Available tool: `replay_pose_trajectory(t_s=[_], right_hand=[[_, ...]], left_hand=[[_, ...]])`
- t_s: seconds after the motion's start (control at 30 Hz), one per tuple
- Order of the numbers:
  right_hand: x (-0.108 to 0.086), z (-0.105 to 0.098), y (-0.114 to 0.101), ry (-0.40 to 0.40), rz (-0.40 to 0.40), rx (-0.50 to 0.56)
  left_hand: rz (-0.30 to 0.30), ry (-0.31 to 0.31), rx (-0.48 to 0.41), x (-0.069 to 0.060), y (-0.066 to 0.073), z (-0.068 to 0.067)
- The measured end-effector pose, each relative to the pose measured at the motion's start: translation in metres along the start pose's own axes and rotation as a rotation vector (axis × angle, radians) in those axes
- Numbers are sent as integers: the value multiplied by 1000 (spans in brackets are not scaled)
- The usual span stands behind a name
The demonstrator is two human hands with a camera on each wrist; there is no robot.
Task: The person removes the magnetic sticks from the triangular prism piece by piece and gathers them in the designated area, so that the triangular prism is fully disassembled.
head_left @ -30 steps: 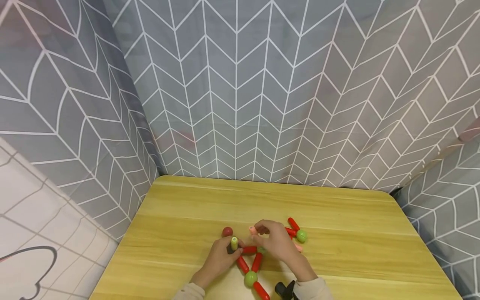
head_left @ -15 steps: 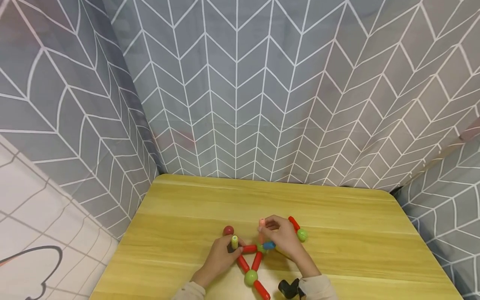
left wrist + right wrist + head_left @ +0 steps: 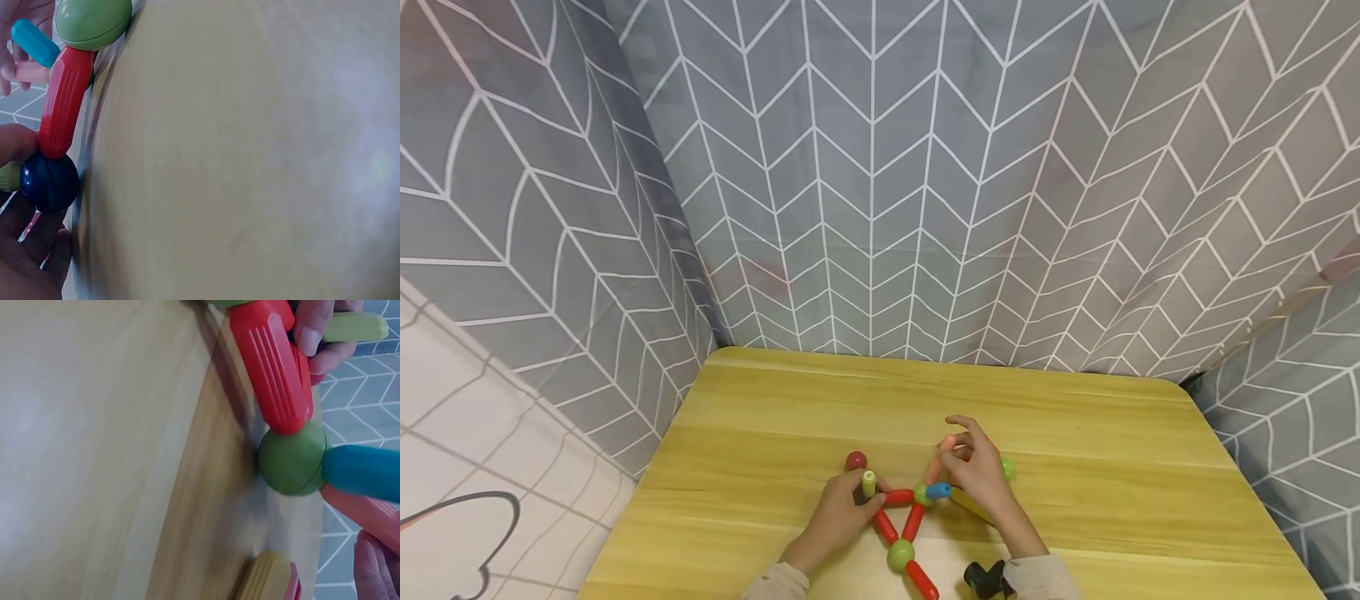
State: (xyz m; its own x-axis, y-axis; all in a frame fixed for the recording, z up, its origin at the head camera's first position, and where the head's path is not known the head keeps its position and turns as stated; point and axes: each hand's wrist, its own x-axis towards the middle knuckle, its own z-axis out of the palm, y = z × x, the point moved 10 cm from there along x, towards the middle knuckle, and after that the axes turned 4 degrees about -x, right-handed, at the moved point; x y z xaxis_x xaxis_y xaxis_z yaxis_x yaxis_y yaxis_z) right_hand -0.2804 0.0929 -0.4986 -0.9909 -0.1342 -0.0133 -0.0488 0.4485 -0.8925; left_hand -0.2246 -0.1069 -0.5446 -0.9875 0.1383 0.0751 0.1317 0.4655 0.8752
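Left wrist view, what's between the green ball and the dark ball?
A red stick lies between the green ball and dark ball, as the left wrist view shows.

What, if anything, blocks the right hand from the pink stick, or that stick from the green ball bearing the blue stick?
Nothing visible. The right hand holds the pink stick, whose far end appears to meet the green ball. The blue stick juts from the same ball beside it, not between.

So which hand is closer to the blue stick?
Right. The right hand pinches the pink stick close by the blue stick; the left hand is farther, across a red stick.
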Motion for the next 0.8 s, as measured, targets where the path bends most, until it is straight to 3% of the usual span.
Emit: replay_pose_trajectory(t_s=[0.3, 0.43, 0.63, 0.8], right_hand=[[-4, -11, 14, -35, 43, -60], [-7, -12, 17, -100, 40, -86], [-19, -4, 23, -222, -24, -110], [-27, -2, 34, -206, -46, -109]], left_hand=[[-14, 2, 9, -1, 1, -2], [-18, 5, 6, -1, 0, -1], [-23, 2, 14, -1, -3, 1], [-24, -4, 16, -1, -3, 2]])
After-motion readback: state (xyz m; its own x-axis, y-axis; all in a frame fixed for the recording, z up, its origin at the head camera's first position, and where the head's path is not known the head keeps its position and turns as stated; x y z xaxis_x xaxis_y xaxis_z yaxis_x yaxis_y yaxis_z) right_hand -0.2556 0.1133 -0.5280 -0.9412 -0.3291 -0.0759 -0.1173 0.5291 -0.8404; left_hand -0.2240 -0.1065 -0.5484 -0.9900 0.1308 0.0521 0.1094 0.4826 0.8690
